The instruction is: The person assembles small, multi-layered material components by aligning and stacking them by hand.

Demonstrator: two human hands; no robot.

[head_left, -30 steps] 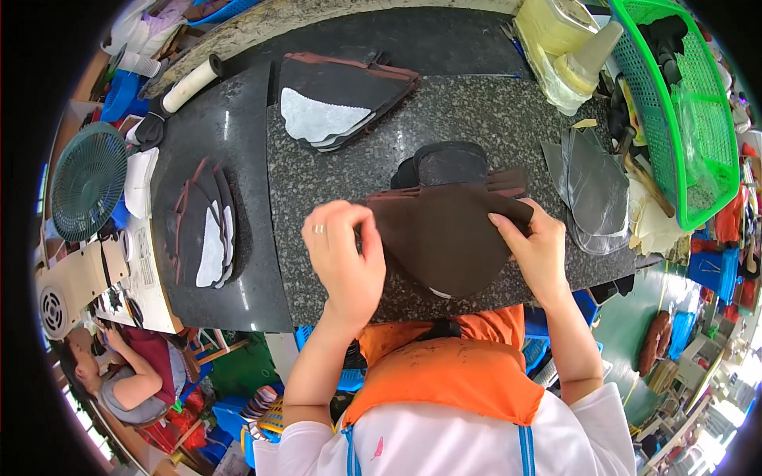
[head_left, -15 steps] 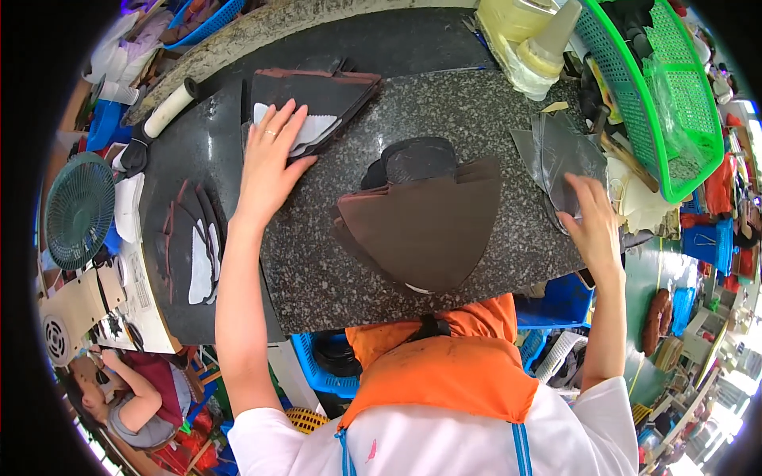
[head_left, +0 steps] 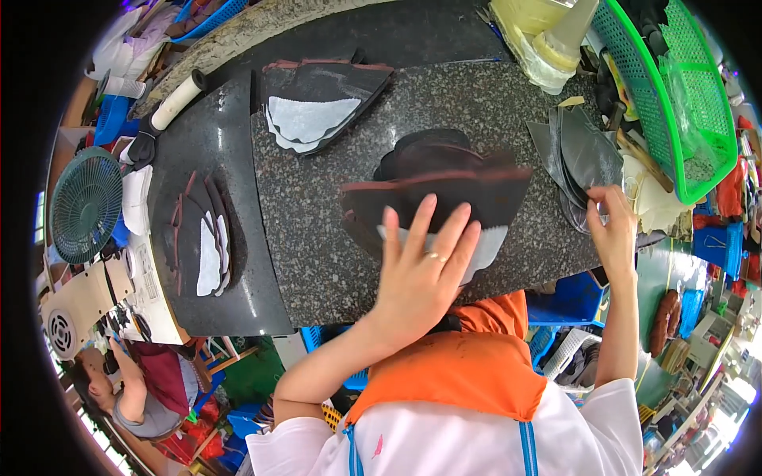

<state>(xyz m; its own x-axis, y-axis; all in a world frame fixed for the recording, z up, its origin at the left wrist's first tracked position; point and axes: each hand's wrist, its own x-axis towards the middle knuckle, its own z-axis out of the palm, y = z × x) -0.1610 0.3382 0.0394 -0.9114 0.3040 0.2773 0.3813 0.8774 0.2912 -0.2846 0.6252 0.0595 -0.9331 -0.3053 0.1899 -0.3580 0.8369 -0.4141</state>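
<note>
My left hand (head_left: 425,266) lies with fingers spread on a dark fabric piece (head_left: 476,194) with a reddish-brown edge and a white patch. That piece rests over a stack of dark cut pieces (head_left: 361,230) in the middle of the stone-topped table. At the right, my right hand (head_left: 615,234) pinches the edge of a thin dark-grey curved piece (head_left: 591,151) among several similar ones. Farther left sits a stack of dark pieces (head_left: 333,87) with white patches facing up. Another fanned group (head_left: 206,230) lies at the table's left.
A green plastic basket (head_left: 675,103) stands at the far right, beside a wrapped yellowish cone spool (head_left: 559,51). On the left are a white roll (head_left: 178,101) and a dark green fan (head_left: 86,205). Another person (head_left: 131,389) sits at the lower left.
My left hand has come from the far-left stack to the middle, bringing a white-patched piece over the middle stack. My right fingers have closed on a grey piece's edge.
</note>
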